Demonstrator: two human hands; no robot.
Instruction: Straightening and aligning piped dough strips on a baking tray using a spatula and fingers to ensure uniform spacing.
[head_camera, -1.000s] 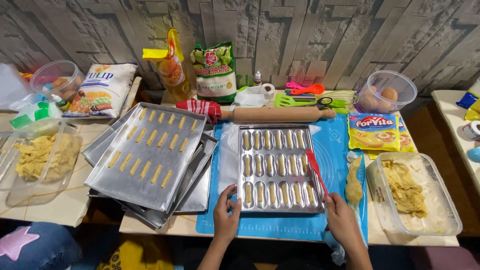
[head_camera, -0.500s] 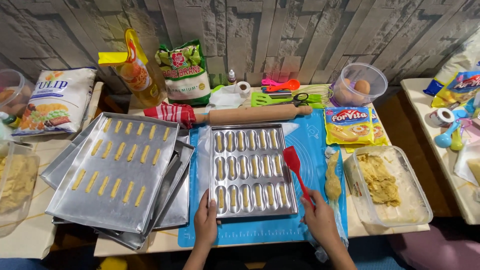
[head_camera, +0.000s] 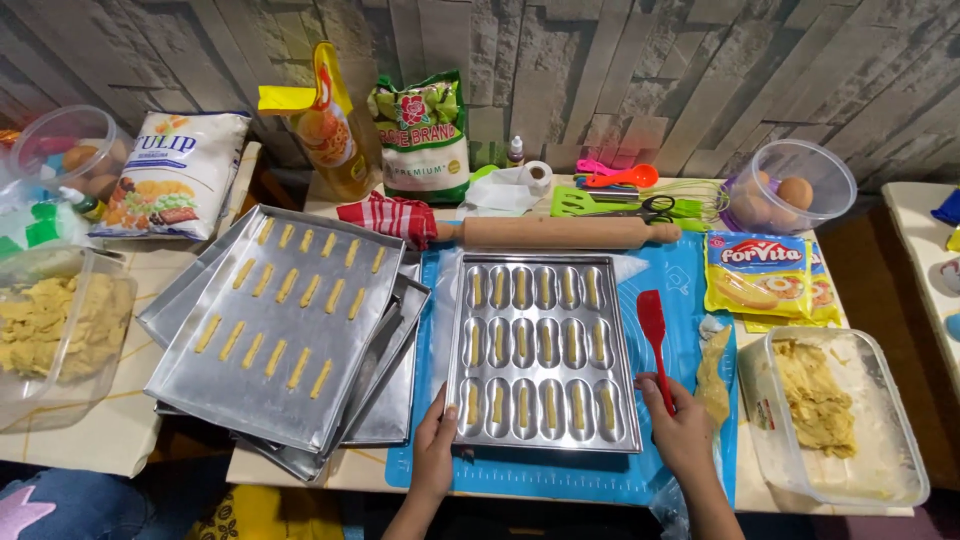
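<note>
A metal mould tray with oval cavities holding strips of dough lies on a blue mat. My left hand grips the tray's near left corner. My right hand is at the tray's near right corner and holds a red spatula that points away from me. A strip of yellow dough lies on plastic just right of the spatula.
A stack of flat trays with dough sticks sits left. Tubs of dough stand at far left and right. Behind are a rolling pin, flour bags, an oil pouch, margarine packets and an egg bowl.
The view has shifted and closed in. My right hand now holds the red spatula more upright beside the tray. Both hands stay at the mould tray's near corners.
</note>
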